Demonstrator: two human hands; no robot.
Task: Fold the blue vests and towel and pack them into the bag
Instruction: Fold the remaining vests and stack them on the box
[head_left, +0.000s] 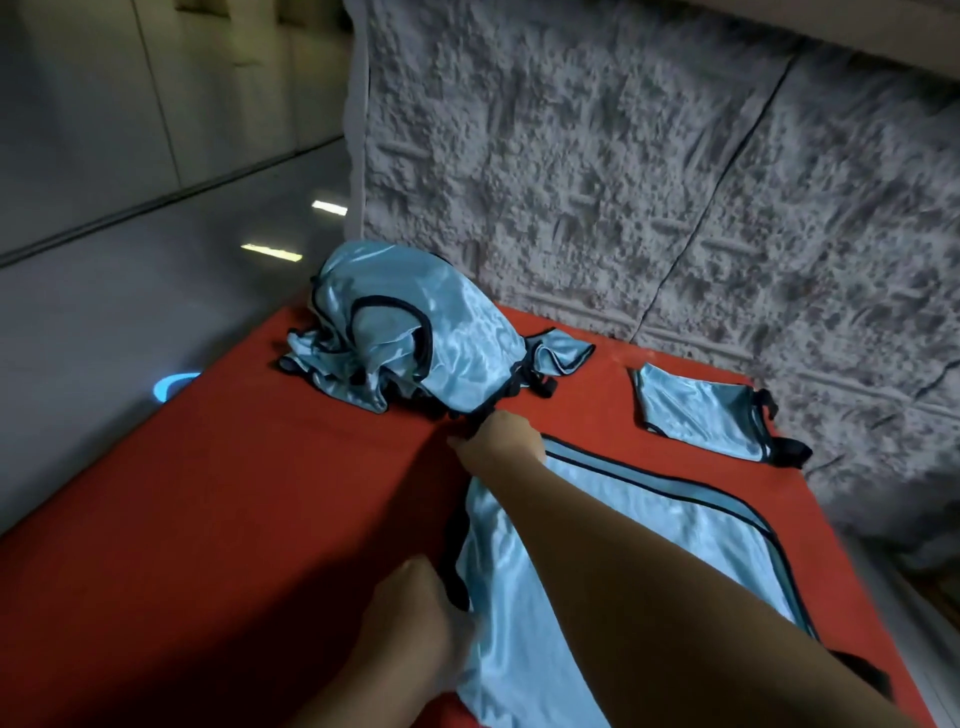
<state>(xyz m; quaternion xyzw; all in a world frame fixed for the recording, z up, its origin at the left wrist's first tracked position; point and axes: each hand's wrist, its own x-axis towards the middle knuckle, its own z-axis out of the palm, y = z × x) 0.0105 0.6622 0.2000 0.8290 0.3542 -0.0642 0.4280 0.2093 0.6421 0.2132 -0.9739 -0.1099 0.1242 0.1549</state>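
Two hands (498, 436) (415, 597) grip one flat blue vest (649, 545); bag unseen.

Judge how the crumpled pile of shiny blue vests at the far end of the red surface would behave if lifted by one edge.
The crumpled vest pile would probably drape limply, since it slumps in soft folds. Its glossy sheen suggests slippery fabric that could slide through fingers. The tangled black straps may drag neighbouring vests along.

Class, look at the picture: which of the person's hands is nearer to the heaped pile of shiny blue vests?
The right hand. It reaches to the near edge of the heaped pile of shiny blue vests. The left hand sits well back, gripping the near edge of the flat blue vest.
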